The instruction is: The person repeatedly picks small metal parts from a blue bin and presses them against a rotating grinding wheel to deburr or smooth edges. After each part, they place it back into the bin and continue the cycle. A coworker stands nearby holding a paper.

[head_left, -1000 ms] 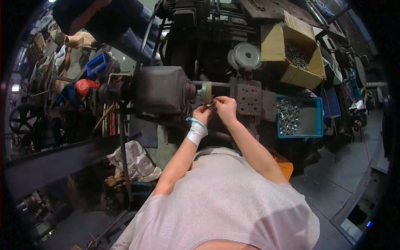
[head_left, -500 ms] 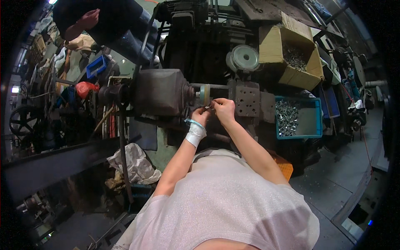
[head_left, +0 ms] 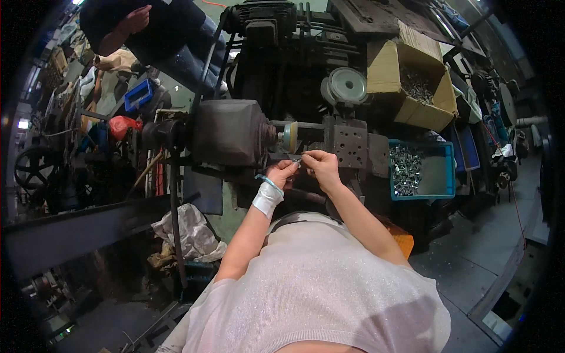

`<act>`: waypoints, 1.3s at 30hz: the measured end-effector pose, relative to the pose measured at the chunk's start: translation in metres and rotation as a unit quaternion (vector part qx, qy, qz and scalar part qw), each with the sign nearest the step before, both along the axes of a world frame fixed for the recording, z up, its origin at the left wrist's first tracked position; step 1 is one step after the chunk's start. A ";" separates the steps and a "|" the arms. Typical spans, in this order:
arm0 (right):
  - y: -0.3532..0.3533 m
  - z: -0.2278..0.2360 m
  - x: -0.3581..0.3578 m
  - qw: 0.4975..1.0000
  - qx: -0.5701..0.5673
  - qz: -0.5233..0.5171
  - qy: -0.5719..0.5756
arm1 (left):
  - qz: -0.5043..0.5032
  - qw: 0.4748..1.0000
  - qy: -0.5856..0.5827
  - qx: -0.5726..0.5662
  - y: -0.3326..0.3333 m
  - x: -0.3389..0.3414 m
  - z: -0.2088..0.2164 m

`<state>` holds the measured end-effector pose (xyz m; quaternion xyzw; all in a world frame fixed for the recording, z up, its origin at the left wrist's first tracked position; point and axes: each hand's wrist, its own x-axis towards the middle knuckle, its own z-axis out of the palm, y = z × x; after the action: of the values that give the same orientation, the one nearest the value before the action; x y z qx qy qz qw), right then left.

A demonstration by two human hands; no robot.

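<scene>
Left hand (head_left: 281, 172) and right hand (head_left: 322, 168) pinch a small metal part (head_left: 298, 162) by the near edge of a dark machine (head_left: 228, 132), apart from its wheel (head_left: 291, 137); rightward, a teal bin (head_left: 438, 170) and grey floor (head_left: 465, 259).

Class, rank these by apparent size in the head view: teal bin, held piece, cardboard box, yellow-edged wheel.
1. Cardboard box
2. Teal bin
3. Yellow-edged wheel
4. Held piece, partly hidden by fingers but plainly smallest
</scene>
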<state>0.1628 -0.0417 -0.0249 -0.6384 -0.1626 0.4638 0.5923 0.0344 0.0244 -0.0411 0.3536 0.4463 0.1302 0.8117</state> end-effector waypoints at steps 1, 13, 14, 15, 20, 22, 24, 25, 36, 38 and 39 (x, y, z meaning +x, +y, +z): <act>0.001 -0.002 0.000 1.000 -0.004 -0.002 -0.003 | 0.001 0.999 0.008 0.034 -0.001 0.002 -0.001; 0.026 -0.015 0.001 0.988 -0.032 -0.050 -0.140 | 0.069 0.978 0.018 0.197 0.003 0.022 -0.024; 0.026 -0.020 0.000 0.987 -0.025 -0.057 -0.150 | 0.079 0.976 0.009 0.203 0.003 0.022 -0.028; 0.026 -0.021 -0.001 0.985 -0.019 -0.064 -0.161 | 0.080 0.976 0.014 0.200 0.003 0.022 -0.030; 0.026 -0.019 -0.002 0.982 -0.038 -0.063 -0.172 | 0.089 0.972 0.026 0.217 0.003 0.025 -0.033; 0.027 -0.019 -0.002 0.981 -0.039 -0.064 -0.180 | 0.095 0.976 0.022 0.197 0.003 0.025 -0.033; 0.030 -0.025 -0.001 0.981 -0.019 -0.074 -0.176 | 0.084 0.975 0.029 0.204 0.004 0.026 -0.029; 0.028 -0.025 0.000 0.980 -0.025 -0.063 -0.185 | 0.071 0.972 0.038 0.220 0.005 0.025 -0.025; 0.000 0.029 0.017 0.931 0.048 -0.010 0.361 | 0.109 0.982 -0.113 -0.104 0.001 0.007 0.022; -0.014 0.019 0.008 0.972 -0.033 0.100 0.211 | 0.139 0.975 -0.079 -0.154 -0.005 0.004 0.020; -0.018 0.025 0.001 0.980 -0.032 0.138 0.141 | 0.151 0.974 -0.064 -0.155 -0.009 0.002 0.018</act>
<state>0.1636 -0.0602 0.0004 -0.5569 -0.1485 0.6314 0.5188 0.0366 0.0158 -0.0236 0.1430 0.4564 0.2025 0.8546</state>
